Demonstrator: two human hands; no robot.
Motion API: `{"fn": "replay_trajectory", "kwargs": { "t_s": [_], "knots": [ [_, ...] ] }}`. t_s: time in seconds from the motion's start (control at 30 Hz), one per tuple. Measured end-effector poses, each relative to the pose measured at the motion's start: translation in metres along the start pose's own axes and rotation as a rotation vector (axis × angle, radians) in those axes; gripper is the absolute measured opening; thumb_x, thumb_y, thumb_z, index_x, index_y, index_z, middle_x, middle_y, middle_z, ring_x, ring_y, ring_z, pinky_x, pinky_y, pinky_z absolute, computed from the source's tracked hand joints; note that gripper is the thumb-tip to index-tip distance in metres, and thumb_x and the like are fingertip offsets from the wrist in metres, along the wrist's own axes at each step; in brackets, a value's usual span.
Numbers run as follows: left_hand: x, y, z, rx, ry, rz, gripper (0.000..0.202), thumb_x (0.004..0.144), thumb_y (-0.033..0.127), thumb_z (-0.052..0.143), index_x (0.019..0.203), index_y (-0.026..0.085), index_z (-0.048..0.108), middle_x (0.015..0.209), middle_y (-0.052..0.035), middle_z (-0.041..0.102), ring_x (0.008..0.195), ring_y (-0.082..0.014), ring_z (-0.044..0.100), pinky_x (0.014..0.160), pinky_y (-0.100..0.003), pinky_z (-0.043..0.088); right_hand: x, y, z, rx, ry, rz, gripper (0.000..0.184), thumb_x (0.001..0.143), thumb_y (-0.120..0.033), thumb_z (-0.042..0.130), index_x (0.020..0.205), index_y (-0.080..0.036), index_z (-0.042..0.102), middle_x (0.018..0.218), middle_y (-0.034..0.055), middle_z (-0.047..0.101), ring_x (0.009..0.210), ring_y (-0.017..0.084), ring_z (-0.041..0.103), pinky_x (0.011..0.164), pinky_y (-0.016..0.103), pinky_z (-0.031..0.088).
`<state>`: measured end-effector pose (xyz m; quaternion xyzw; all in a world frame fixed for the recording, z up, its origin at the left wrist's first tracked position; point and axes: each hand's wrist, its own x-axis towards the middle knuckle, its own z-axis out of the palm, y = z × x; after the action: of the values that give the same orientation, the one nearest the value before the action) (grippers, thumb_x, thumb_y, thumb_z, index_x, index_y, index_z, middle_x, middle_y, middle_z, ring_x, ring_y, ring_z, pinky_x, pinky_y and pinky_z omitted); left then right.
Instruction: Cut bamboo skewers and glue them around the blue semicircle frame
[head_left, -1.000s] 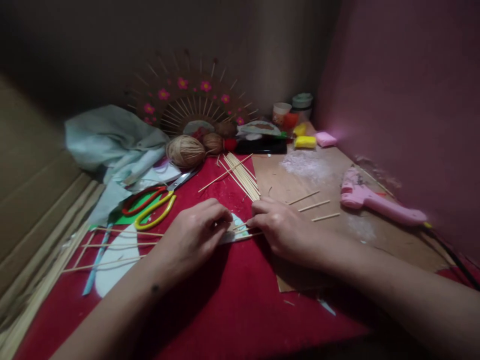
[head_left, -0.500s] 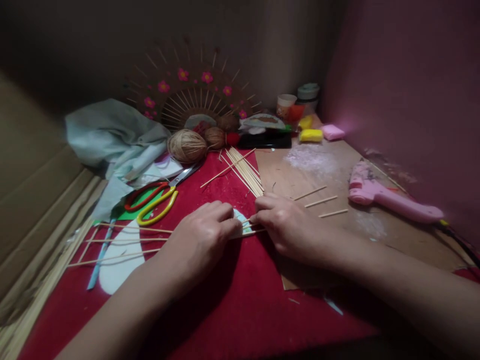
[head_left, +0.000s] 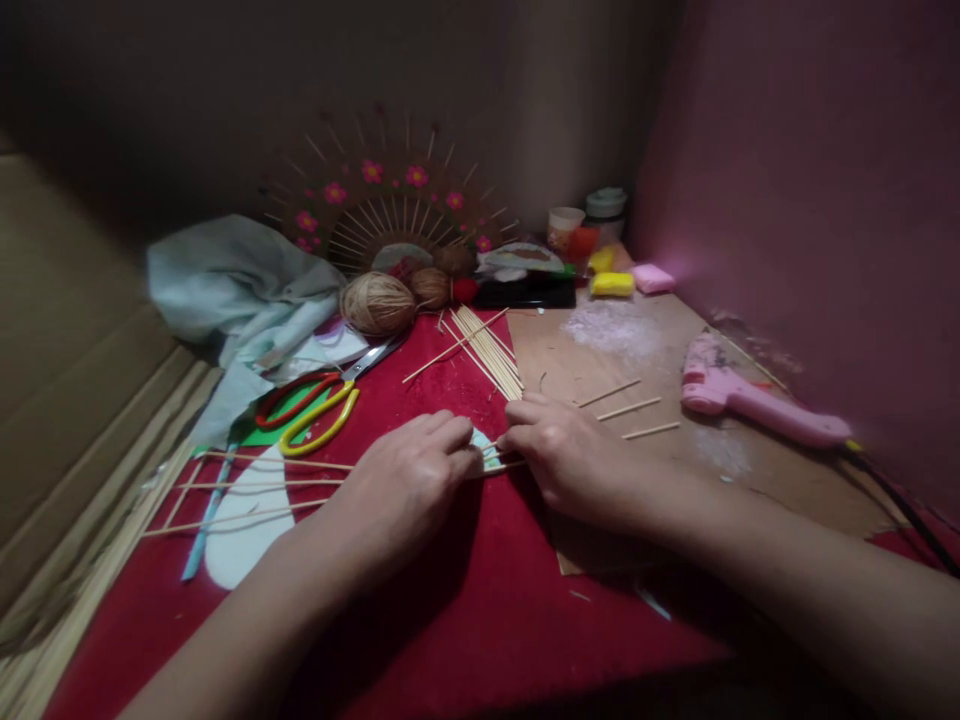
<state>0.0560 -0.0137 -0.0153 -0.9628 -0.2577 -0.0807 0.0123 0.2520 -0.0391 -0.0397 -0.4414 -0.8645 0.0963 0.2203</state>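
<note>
My left hand (head_left: pixel 431 455) is closed, its thumb and fingers pressed down around thin bamboo sticks (head_left: pixel 311 484). Those sticks run out past my left wrist to a thin crosspiece, over a white rounded cutout (head_left: pixel 251 545). Just to the right, my right hand (head_left: pixel 555 445) is also closed on the sticks, and their far ends stick out beyond it over the cardboard. Between my hands shows a small pale patterned piece (head_left: pixel 489 455) with a stick across it. My fingers hide most of that piece.
Orange-and-yellow scissors (head_left: pixel 322 420) lie at left. Behind are loose sticks (head_left: pixel 487 350), a twine ball (head_left: pixel 379 303) and a flowered fan (head_left: pixel 394 190). A pink glue gun (head_left: pixel 761 395) rests on cardboard (head_left: pixel 720 330) at right. A blue strip (head_left: pixel 206 520) lies near the left edge.
The view has shifted slightly, so the background sits a little lower. Both hands keep nearly the same grip and place on the sticks.
</note>
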Motion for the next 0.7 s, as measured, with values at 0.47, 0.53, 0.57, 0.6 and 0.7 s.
{"fn": "replay_trajectory", "kwargs": {
  "t_s": [0.47,0.53,0.57,0.6,0.7],
  "knots": [
    [-0.001,-0.032,-0.005,-0.136,0.455,-0.523,0.028,0.087,0.036,0.05,0.066,0.017,0.049,0.06,0.0038,0.044,0.056,-0.0099,0.041,0.056,-0.023,0.033,-0.001,0.0,0.0,0.046,0.189,-0.025,0.03,0.078,-0.001,0.044,0.102,-0.01,0.059,0.094,0.0119,0.062,0.089,0.021,0.052,0.079,0.033,0.043],
    [0.002,-0.041,-0.009,-0.159,0.428,-0.593,0.032,0.086,0.038,0.049,0.062,0.018,0.045,0.056,0.0045,0.04,0.054,-0.0101,0.038,0.055,-0.023,0.031,-0.002,0.001,-0.003,0.044,0.278,-0.034,0.031,0.077,-0.001,0.043,0.102,-0.01,0.059,0.095,0.0132,0.062,0.09,0.022,0.053,0.079,0.035,0.044],
    [0.006,-0.047,-0.012,-0.181,0.402,-0.627,0.032,0.085,0.038,0.048,0.061,0.018,0.044,0.055,0.0046,0.04,0.054,-0.0104,0.038,0.054,-0.023,0.031,-0.003,0.002,-0.005,0.044,0.318,-0.039,0.031,0.077,-0.001,0.043,0.102,-0.01,0.059,0.095,0.0134,0.062,0.09,0.022,0.053,0.079,0.035,0.044],
    [0.01,-0.052,-0.017,-0.194,0.372,-0.656,0.031,0.085,0.037,0.047,0.061,0.019,0.044,0.054,0.0044,0.041,0.054,-0.0107,0.039,0.055,-0.023,0.032,-0.003,0.004,-0.007,0.046,0.353,-0.041,0.03,0.077,-0.001,0.044,0.101,-0.01,0.059,0.094,0.0134,0.062,0.089,0.022,0.054,0.078,0.035,0.045],
    [0.029,-0.069,-0.029,-0.11,0.266,-0.701,0.021,0.084,0.03,0.044,0.068,0.018,0.05,0.06,0.0013,0.05,0.058,-0.0128,0.046,0.057,-0.023,0.033,-0.004,0.007,-0.012,0.054,0.413,-0.039,0.027,0.077,-0.002,0.044,0.098,-0.01,0.061,0.089,0.0128,0.062,0.084,0.022,0.054,0.074,0.035,0.045]
  ]
}}
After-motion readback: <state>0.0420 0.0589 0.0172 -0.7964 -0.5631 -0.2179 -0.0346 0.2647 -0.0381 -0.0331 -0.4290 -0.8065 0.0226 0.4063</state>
